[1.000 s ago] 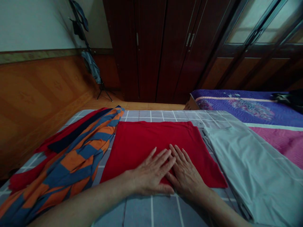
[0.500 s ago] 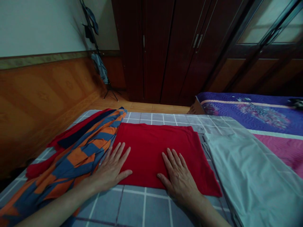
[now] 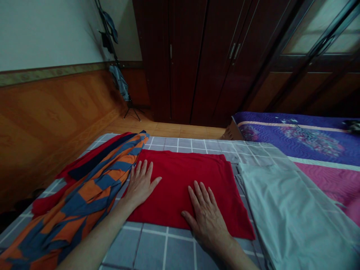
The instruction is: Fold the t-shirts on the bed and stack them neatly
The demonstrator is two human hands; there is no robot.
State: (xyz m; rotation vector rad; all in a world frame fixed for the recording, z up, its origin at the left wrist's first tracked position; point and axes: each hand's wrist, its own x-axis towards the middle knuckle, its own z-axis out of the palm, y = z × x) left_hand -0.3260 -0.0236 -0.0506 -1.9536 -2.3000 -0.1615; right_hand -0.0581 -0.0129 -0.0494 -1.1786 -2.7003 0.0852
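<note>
A red cloth garment (image 3: 174, 180), folded into a flat rectangle, lies on a grey checked bedsheet (image 3: 153, 243). My left hand (image 3: 142, 183) rests flat on its left part, fingers spread. On the lower right part lies my right hand (image 3: 206, 213), palm down with the fingers slightly apart. Left of the red cloth is a heap of clothes, with an orange and blue patterned garment (image 3: 98, 191) on top and dark blue and red cloth (image 3: 98, 157) under it. A pale green cloth (image 3: 289, 210) is spread out to the right.
Beyond the bed stands a dark wooden wardrobe (image 3: 185, 63). A coat stand (image 3: 112, 48) with hats and cloth is in the far left corner. At the right is another bed surface with a purple and pink cover (image 3: 315, 138), and a brown basket (image 3: 233, 131) beside it.
My left hand has slid up and slightly right over the red cloth. My right hand remains flat near the same part of it. The view has shifted slightly.
</note>
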